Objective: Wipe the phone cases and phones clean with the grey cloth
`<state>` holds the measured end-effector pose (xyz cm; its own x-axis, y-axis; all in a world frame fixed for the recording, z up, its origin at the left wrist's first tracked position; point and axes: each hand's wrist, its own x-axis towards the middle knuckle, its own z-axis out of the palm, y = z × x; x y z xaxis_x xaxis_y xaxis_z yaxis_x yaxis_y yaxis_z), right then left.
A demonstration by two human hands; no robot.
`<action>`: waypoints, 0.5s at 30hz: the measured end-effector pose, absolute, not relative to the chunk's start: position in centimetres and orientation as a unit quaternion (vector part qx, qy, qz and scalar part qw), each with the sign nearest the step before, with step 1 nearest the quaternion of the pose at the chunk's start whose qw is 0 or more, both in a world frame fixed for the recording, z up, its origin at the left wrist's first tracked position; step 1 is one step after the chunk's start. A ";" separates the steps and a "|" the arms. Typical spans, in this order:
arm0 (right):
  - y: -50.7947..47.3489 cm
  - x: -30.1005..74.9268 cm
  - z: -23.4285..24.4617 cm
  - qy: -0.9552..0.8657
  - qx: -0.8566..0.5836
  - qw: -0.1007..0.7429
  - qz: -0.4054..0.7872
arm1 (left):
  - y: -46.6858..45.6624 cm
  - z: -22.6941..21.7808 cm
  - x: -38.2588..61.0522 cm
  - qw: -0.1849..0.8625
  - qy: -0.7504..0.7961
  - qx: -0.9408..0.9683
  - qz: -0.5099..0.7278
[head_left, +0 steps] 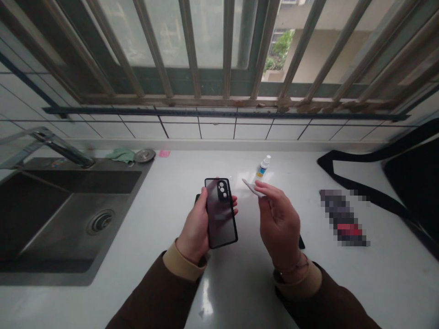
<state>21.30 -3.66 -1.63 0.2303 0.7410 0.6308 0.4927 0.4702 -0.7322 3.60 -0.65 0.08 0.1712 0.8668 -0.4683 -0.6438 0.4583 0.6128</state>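
My left hand (194,224) is closed around a phone case (221,224) with a smoky see-through back, a black rim and round camera cutouts. The case is held upright above the counter, thumb at its left edge and fingertips showing past the right. To its right, my right hand (279,219) pinches a thin white piece (253,188), perhaps a wipe or folded cloth; its kind is unclear. Just beyond that hand, a small white bottle (263,167) with a yellow and blue label is on the counter. A flat black thing (302,242) lies mostly hidden behind my right wrist.
A steel sink (116,219) with a faucet (61,146) is at the left. A green cloth (121,155), a metal drain lid (144,156) and a pink piece (164,154) lie behind it. Right, a black strap (360,183) and a blurred-out item (343,217) lie on the white counter (164,201).
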 end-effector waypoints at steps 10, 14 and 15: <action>-3.1 19.7 -3.7 -0.843 -0.381 0.374 0.069 | -0.9 0.3 4.2 0.761 0.345 0.093 0.541; -3.7 19.3 -3.5 -0.866 -0.324 0.362 0.116 | -0.1 0.0 3.3 0.728 0.386 0.060 0.564; -3.8 19.3 -3.3 -0.868 -0.312 0.361 0.138 | 0.0 0.0 3.0 0.716 0.391 0.053 0.576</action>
<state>19.26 -3.84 -3.33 -0.5452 0.6408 0.5406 0.4415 0.7676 -0.4646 3.03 0.03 -0.04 0.0308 0.8656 -0.4998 -0.7832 0.3316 0.5260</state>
